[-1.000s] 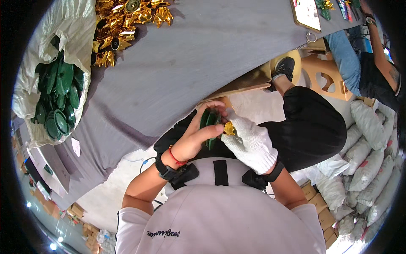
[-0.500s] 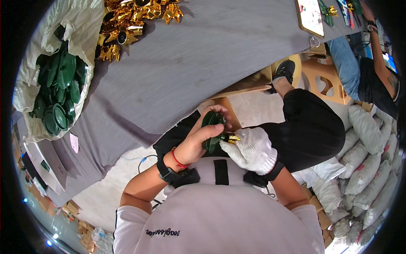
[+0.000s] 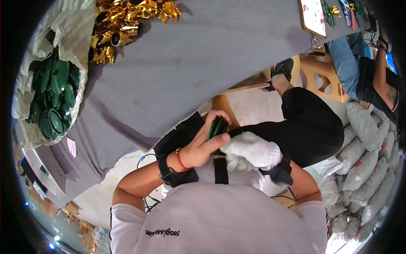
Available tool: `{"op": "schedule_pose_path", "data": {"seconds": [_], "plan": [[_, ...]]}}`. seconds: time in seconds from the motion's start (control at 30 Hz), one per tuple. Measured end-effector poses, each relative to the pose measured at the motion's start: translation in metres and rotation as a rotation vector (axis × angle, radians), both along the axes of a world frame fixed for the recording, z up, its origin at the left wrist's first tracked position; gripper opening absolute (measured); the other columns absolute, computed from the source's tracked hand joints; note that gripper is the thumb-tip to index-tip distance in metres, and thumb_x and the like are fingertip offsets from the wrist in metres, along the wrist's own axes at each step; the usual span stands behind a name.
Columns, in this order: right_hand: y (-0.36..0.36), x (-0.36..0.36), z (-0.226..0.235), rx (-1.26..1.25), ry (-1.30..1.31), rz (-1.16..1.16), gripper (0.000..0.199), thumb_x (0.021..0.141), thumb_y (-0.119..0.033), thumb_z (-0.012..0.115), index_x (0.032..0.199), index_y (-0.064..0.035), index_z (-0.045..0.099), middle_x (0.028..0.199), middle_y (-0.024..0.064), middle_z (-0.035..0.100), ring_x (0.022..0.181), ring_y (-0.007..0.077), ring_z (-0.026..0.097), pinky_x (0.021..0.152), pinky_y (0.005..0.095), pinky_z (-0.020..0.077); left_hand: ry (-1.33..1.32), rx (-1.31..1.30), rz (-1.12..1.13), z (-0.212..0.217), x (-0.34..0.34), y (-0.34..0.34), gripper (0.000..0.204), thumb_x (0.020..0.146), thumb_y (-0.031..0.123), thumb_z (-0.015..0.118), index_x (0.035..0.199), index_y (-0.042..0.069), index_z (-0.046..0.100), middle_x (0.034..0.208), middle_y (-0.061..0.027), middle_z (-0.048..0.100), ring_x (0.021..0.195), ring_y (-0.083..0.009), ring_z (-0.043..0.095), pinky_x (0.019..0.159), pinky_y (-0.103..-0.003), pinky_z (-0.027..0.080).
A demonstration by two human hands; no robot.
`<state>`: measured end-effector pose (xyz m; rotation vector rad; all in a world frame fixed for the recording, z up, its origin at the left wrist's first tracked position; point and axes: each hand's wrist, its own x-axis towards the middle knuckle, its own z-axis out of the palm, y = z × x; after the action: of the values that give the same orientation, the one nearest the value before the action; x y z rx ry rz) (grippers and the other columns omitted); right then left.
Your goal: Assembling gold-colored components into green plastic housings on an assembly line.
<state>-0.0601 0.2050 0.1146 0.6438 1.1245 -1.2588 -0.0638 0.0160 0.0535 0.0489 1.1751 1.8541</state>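
Observation:
My bare left hand (image 3: pixel 202 146) is closed around a dark green, glossy plastic piece (image 3: pixel 217 128) in front of my chest. Pressed close beside it is my right hand (image 3: pixel 250 151) in a white knitted glove, its fingers curled in toward the green piece's lower end. Whatever the gloved fingers grip is hidden; no gold shows between the hands. An open white woven sack (image 3: pixel 80 29) full of similar green plastic parts (image 3: pixel 59 80) lies on the grey cloth-covered table at the left. A heap of shiny gold parts (image 3: pixel 122 21) with dark round openings rests beside the sack.
The grey tablecloth's (image 3: pixel 190 51) edge runs just beyond my hands. A phone (image 3: pixel 312 17) lies at the far right of the table, near another person's arm (image 3: pixel 380 63). Stuffed white sacks (image 3: pixel 359 165) are piled at the right. A wooden stool (image 3: pixel 323 78) stands beyond my knee.
The green piece has turned in my left hand, showing narrower. My gloved hand has rolled over with its fingers curled, and the gold bit seen between the hands is out of sight.

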Motion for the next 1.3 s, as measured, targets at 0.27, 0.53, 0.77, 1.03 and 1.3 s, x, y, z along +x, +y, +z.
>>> {"op": "schedule_pose_path", "data": {"seconds": [0.27,0.53,0.77,1.03,1.3], "plan": [[0.026,-0.051,0.021,0.667,1.101,0.273,0.040,0.095,-0.031,0.059,0.069,-0.0009,0.056,0.051,0.0029,0.046,0.048,0.0116,0.050,0.047,0.0299,0.0381,-0.500,0.009,0.633,-0.084,0.016,0.016,0.048,0.097,0.049,0.047,0.126,0.012,0.051,0.117,-0.0053,0.057,0.106,-0.0188,0.055,0.085,-0.041,0.050],[-0.088,-0.162,0.037,1.085,1.902,0.313,0.036,0.079,-0.023,0.076,0.105,0.0001,0.064,0.095,0.0178,0.067,0.083,0.0292,0.067,0.074,0.0354,0.0541,-0.426,0.062,0.287,-0.031,-0.003,-0.009,0.040,0.095,0.036,0.054,0.122,0.007,0.052,0.114,-0.0043,0.057,0.093,-0.0140,0.056,0.080,-0.034,0.050],[-0.046,-0.123,0.026,0.684,1.774,0.129,0.036,0.086,-0.013,0.061,0.121,-0.0069,0.057,0.090,0.0114,0.065,0.074,0.0260,0.065,0.064,0.0350,0.0535,-0.428,0.319,0.190,0.009,-0.016,-0.031,0.039,0.095,0.026,0.052,0.126,0.004,0.047,0.120,-0.0091,0.056,0.100,-0.0164,0.056,0.078,-0.031,0.049],[-0.017,0.012,0.015,0.122,0.774,-0.240,0.035,0.091,0.007,0.043,0.123,-0.0070,0.048,0.088,0.0084,0.062,0.066,0.0087,0.059,0.054,0.0246,0.0514,-0.397,0.299,0.194,0.011,-0.012,-0.007,0.044,0.098,0.036,0.046,0.129,0.005,0.043,0.126,-0.0086,0.051,0.112,-0.0168,0.052,0.089,-0.030,0.046],[-0.006,0.023,0.005,0.056,0.726,-0.226,0.030,0.091,0.007,0.042,0.113,-0.0098,0.054,0.085,0.0062,0.061,0.063,0.0076,0.058,0.052,0.0238,0.0498,-0.436,0.251,0.165,0.015,-0.010,0.005,0.050,0.098,0.042,0.043,0.129,0.003,0.043,0.128,-0.0089,0.049,0.120,-0.0199,0.050,0.102,-0.035,0.041]]}}
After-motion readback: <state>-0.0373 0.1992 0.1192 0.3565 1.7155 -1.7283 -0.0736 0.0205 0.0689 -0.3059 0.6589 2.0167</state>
